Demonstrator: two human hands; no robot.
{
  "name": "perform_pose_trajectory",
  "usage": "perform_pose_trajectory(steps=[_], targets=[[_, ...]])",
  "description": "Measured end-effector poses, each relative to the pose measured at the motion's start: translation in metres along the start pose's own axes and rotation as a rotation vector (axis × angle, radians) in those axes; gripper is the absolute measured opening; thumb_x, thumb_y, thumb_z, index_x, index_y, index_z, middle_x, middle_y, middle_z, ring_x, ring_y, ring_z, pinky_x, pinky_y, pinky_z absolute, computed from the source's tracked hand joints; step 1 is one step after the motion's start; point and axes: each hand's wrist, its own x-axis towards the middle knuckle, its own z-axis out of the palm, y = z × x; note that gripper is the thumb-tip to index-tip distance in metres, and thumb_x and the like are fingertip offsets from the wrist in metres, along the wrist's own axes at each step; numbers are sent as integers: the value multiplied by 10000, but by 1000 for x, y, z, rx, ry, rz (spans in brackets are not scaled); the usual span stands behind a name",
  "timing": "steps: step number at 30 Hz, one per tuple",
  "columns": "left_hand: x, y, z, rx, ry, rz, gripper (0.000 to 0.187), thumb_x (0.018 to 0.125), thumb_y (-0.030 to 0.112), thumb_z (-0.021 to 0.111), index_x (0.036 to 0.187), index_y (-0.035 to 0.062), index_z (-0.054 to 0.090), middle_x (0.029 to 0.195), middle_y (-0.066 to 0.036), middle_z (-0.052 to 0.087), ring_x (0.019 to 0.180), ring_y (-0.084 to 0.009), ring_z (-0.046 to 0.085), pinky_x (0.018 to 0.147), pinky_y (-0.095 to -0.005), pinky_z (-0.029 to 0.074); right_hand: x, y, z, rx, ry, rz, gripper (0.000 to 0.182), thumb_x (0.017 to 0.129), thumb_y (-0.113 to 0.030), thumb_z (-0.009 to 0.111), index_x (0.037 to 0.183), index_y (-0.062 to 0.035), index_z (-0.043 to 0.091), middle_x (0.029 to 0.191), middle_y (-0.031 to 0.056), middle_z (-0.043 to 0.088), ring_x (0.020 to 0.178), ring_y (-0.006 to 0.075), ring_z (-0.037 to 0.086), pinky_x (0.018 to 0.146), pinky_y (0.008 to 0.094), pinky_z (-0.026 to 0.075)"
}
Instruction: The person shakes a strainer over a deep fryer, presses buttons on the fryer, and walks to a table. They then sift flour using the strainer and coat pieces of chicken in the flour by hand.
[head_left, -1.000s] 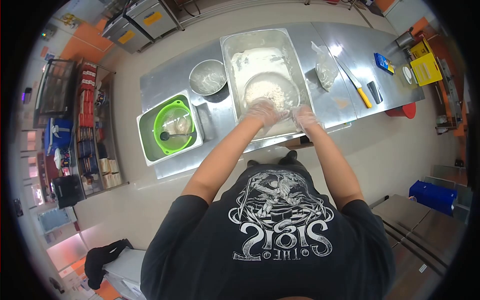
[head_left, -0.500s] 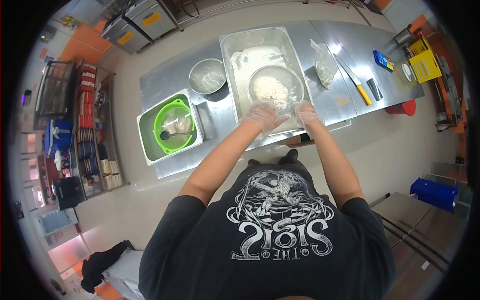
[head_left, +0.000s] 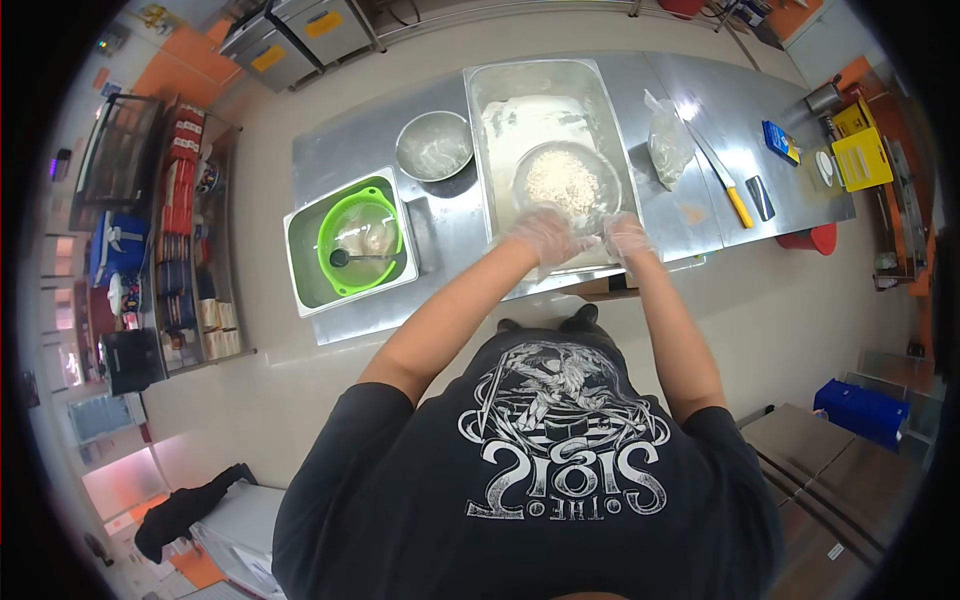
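A round fine-mesh sieve [head_left: 608,180] with pale, flour-dusted lumps [head_left: 562,178] in it sits over the near half of a deep steel pan [head_left: 482,150]. White flour [head_left: 530,120] covers the pan's far end. My left hand [head_left: 548,238], in a clear plastic glove, is closed at the sieve's near-left rim. At the near-right rim, my right hand [head_left: 628,238] is gloved too and closed on the sieve. The gloves and the backs of my hands hide part of the grip.
Left of the pan stand a steel bowl [head_left: 434,147] and a steel tub [head_left: 303,262] holding a green basket [head_left: 326,245] with a black ladle [head_left: 340,258]. To the right lie a plastic bag [head_left: 668,140], a yellow-handled knife [head_left: 738,207], a dark-bladed tool [head_left: 761,198] and a blue packet [head_left: 780,142].
The lumps in the sieve have spread wider and shifted within it. Both hands stay at the near rim, and the whole view has shifted slightly.
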Motion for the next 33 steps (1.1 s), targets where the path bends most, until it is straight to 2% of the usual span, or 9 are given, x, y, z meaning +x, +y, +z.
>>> perform_pose_trajectory(steps=[1,4,8,13,16,22,24,28,33], targets=[[-2,-2,5,-10,19,2,790,958,660,419,1041,-78,686,1043,-297,664,1046,-414,634,962,-462,470,-3,-2,-4,-52,-55,-128,273,883,-230,575,899,11,703,782,235,674,749,362,672,690,453,505],[-5,-1,10,-35,11,8,781,960,652,428,1048,-83,678,1056,-295,661,1050,-414,632,957,-464,473,-19,-33,-20,315,47,276,250,865,-211,588,886,9,706,769,238,667,731,357,668,670,455,497],[1,-3,6,-25,-72,-14,766,956,639,452,1075,-87,665,1096,-289,658,1058,-409,632,954,-459,481,16,14,9,44,-59,-104,271,870,-233,599,862,22,690,754,230,657,726,370,657,673,465,484],[19,-25,8,-50,47,-46,762,953,636,462,1108,-84,657,1118,-278,660,1062,-401,636,961,-455,481,-19,-48,-11,23,-112,168,240,913,-216,568,918,-10,691,906,223,696,792,399,667,731,489,496],[10,-11,1,-3,25,-41,760,957,633,459,1133,-80,650,1130,-273,657,1083,-395,630,975,-454,472,-5,-20,2,-291,85,-95,313,882,-258,572,892,35,682,892,276,673,861,449,657,760,504,509],[-4,3,-1,4,-71,-40,729,969,612,451,1159,-64,646,1165,-259,650,1121,-386,614,990,-451,461,0,-32,-19,202,49,327,348,881,-310,545,887,3,698,930,269,678,890,426,666,774,505,512],[-2,-6,10,-8,53,-22,707,974,595,452,1146,-60,655,1160,-253,655,1116,-388,615,988,-450,464,5,-14,-11,143,35,221,335,876,-297,578,881,16,696,879,268,677,848,416,670,753,498,508],[-11,-20,9,-14,83,-23,712,973,558,479,1335,-53,531,1367,-248,537,1280,-371,513,1088,-435,398,22,10,-2,191,79,147,361,864,-332,607,824,21,671,673,146,627,638,306,613,622,440,474],[-45,-53,38,13,350,53,778,980,502,501,1515,-27,302,1572,-217,314,1461,-341,296,1206,-421,247,27,0,-12,258,52,187,375,898,-316,585,877,45,683,779,205,670,734,353,651,677,454,491]])
